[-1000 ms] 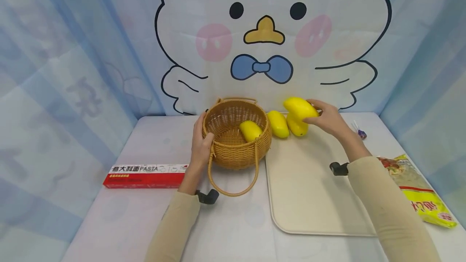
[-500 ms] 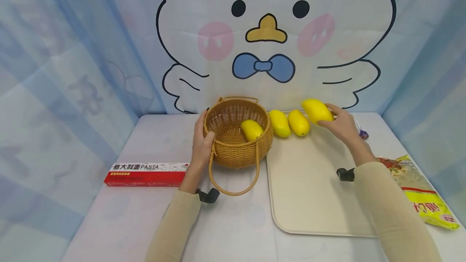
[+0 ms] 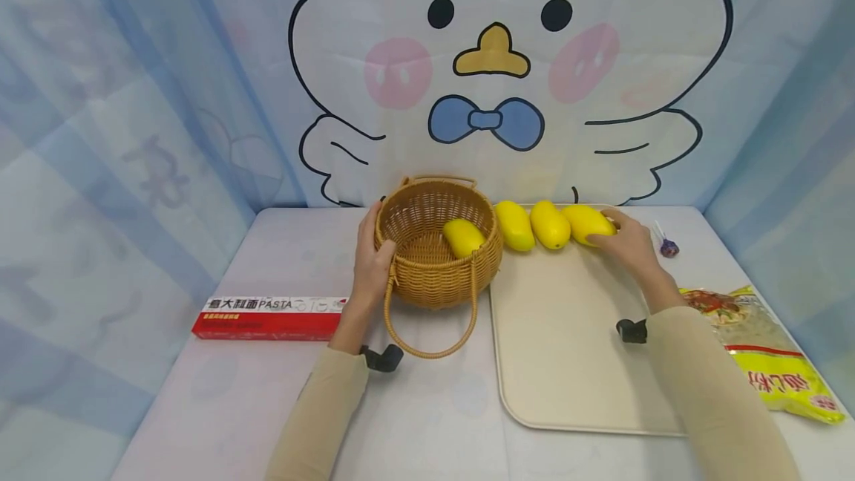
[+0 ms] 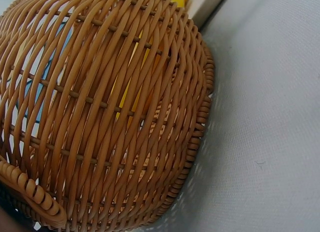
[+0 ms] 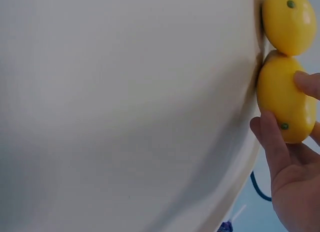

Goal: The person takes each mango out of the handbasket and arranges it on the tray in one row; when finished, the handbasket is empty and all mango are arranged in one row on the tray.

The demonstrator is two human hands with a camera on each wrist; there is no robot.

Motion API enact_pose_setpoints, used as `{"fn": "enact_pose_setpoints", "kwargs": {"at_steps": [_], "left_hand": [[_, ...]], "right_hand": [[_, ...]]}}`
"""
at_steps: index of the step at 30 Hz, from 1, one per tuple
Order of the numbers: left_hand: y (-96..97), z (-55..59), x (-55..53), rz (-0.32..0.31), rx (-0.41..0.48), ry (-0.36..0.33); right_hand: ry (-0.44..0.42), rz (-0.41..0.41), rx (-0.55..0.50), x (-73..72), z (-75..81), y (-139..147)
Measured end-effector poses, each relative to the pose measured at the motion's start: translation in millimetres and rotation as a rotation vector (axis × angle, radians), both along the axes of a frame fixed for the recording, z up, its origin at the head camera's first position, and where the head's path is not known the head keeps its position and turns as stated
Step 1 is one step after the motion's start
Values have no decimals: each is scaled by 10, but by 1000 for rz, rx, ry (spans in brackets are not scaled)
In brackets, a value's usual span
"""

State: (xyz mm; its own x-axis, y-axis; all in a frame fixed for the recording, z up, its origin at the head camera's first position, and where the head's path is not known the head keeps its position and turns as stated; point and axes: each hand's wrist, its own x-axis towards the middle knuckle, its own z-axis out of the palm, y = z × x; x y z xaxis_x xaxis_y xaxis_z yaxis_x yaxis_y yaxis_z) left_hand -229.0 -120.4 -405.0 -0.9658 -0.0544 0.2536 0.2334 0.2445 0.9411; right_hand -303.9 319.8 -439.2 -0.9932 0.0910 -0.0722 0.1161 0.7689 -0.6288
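My left hand (image 3: 371, 262) grips the left side of a round wicker basket (image 3: 437, 284), thumb over the rim near the lowered handle. Inside the basket lies one yellow mango (image 3: 462, 237). At the far end of the cream tray (image 3: 574, 362) several more mangoes stand in a row. My right hand (image 3: 626, 242) holds the rightmost mango (image 3: 585, 223), low at the tray's far edge. In the right wrist view, fingers and thumb reach round that mango (image 5: 282, 99), which sits against its neighbour (image 5: 289, 24). The left wrist view is filled by the basket's woven wall (image 4: 110, 111).
A red and white pasta box (image 3: 267, 319) lies left of the basket. Right of the tray are a yellow food bag (image 3: 768, 362) and a small wrapped lollipop (image 3: 668, 247). A printed curtain (image 3: 487, 162) closes off the back.
My right hand has carried its mango to the right and down, off the other mangoes and into line beside them. My left hand stays on the basket.
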Motion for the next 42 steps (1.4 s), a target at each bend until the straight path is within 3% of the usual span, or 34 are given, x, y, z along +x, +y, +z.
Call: {"fn": "enact_pose_setpoints", "kwargs": {"at_steps": [8, 18, 29, 42], "left_hand": [[8, -5, 1, -4, -5, -6], [12, 13, 8, 4, 0, -2], [10, 20, 13, 10, 1, -1], [4, 22, 19, 7, 1, -6]], "right_hand": [[2, -47, 18, 2, -64, -84], [-69, -70, 38, 32, 20, -198], [77, -47, 67, 22, 140, -221], [172, 80, 58, 32, 497, -502]]}}
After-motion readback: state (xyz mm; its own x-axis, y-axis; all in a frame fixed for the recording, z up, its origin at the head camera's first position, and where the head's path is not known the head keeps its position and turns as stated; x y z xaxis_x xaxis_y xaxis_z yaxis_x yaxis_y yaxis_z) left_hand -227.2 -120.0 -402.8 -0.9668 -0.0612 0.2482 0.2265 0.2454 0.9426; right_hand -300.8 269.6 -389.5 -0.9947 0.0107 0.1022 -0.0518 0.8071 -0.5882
